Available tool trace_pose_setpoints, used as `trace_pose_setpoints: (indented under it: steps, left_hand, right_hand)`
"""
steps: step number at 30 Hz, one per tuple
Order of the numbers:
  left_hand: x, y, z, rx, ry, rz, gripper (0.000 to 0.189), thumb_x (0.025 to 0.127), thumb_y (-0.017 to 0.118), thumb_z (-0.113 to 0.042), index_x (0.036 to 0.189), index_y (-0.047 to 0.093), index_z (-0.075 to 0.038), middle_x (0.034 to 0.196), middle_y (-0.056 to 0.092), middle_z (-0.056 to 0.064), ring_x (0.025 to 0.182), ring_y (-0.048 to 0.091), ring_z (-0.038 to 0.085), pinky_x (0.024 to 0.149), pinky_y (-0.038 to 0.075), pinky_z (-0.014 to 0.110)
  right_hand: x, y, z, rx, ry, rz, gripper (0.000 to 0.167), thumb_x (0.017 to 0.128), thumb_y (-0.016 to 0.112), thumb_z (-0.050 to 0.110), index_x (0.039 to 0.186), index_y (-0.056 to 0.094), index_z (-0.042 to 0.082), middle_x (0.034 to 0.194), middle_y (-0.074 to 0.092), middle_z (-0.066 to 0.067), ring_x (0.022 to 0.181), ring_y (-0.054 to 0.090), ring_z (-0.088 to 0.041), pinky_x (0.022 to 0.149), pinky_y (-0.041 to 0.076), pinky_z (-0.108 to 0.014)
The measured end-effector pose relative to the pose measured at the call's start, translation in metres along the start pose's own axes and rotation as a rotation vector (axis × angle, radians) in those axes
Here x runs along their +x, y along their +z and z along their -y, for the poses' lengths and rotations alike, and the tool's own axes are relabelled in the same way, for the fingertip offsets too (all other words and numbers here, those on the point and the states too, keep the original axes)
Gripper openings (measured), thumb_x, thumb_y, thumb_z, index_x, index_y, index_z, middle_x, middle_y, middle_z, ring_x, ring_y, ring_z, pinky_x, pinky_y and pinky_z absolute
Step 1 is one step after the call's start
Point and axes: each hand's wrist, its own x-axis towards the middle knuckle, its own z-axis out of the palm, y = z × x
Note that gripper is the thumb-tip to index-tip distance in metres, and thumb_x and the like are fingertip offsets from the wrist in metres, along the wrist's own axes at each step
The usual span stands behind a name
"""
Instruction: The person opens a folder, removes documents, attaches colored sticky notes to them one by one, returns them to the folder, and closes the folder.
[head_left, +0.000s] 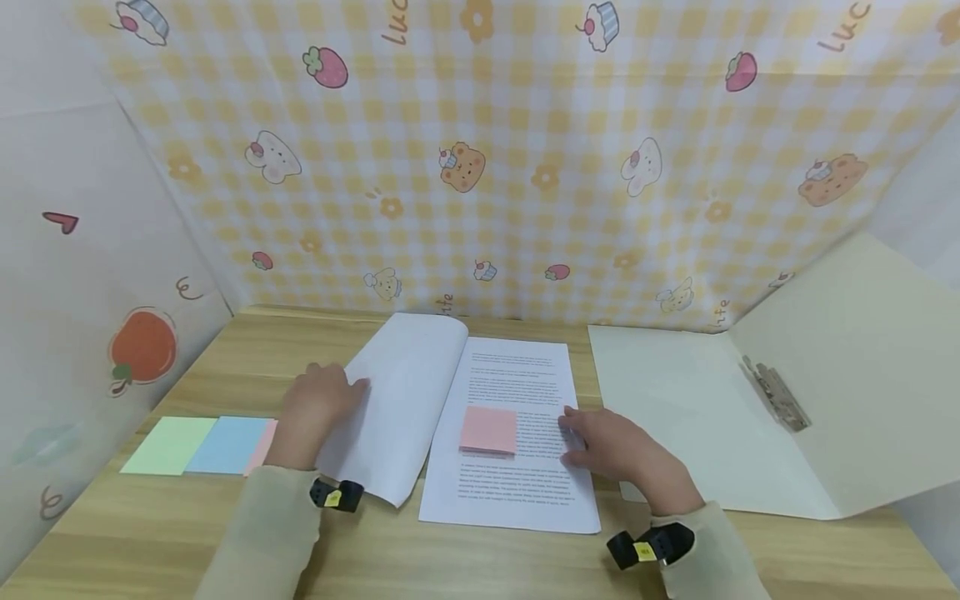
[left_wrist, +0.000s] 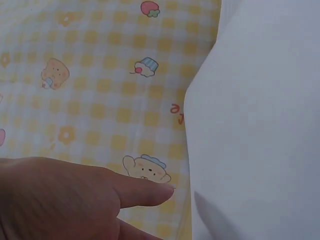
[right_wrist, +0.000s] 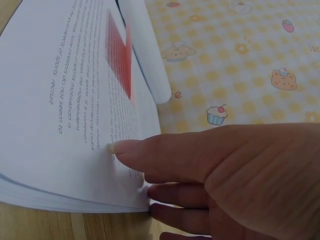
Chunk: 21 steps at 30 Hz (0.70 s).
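A stapled-looking stack of printed paper (head_left: 517,492) lies on the table with white top sheets (head_left: 397,400) folded over to the left, bulging at the fold. On the printed page sits a pad of pink sticky notes (head_left: 488,429), seen edge-on in the right wrist view. My left hand (head_left: 321,408) is at the left edge of the folded sheets, thumb extended beside them; whether it touches is unclear. At the stack's right edge, my right hand (head_left: 611,446) rests its thumb and fingertips on the printed page, and its thumb (right_wrist: 132,152) lies over the text.
Green (head_left: 168,446) and blue (head_left: 231,444) sticky notes lie at the left, with a pink one (head_left: 261,450) partly behind the left hand. An open cream folder (head_left: 675,400) with a metal clip (head_left: 778,396) stands at the right. Patterned cloth (head_left: 510,167) walls the back.
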Motion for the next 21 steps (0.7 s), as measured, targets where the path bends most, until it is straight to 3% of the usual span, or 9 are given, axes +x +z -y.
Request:
trace_pose_setpoints:
  steps: [8,16,21]
  left_hand:
    - [0.007,0.002,0.013,0.008,-0.097,0.03,0.062,0.099,0.052,-0.043,0.114,0.064,0.016,0.106,0.055,0.033,0.085,0.053,0.036,0.063,0.046,0.039]
    - [0.006,0.002,0.011,-0.046,-0.081,0.044,0.06,0.099,0.05,-0.05,0.1,0.066,0.008,0.074,0.056,0.013,0.066,0.054,0.026,0.055,0.042,0.033]
    - [0.008,0.001,0.011,-0.066,-0.068,0.071,0.064,0.1,0.048,-0.052,0.105,0.065,0.01,0.076,0.058,0.013,0.068,0.055,0.025,0.056,0.043,0.033]
  right_hand:
    - [0.0,-0.004,-0.002,0.041,0.012,0.043,0.062,0.087,0.079,0.021,0.142,0.058,0.004,0.15,0.054,-0.016,0.122,0.063,-0.029,0.104,0.052,-0.048]
    - [0.002,-0.004,-0.003,0.043,0.008,0.045,0.061,0.086,0.079,0.021,0.141,0.058,0.004,0.151,0.054,-0.015,0.107,0.063,-0.021,0.095,0.055,-0.041]
    - [0.002,-0.004,-0.003,0.042,0.014,0.049,0.061,0.086,0.08,0.021,0.141,0.058,0.005,0.15,0.054,-0.015,0.101,0.062,-0.019,0.089,0.054,-0.037]
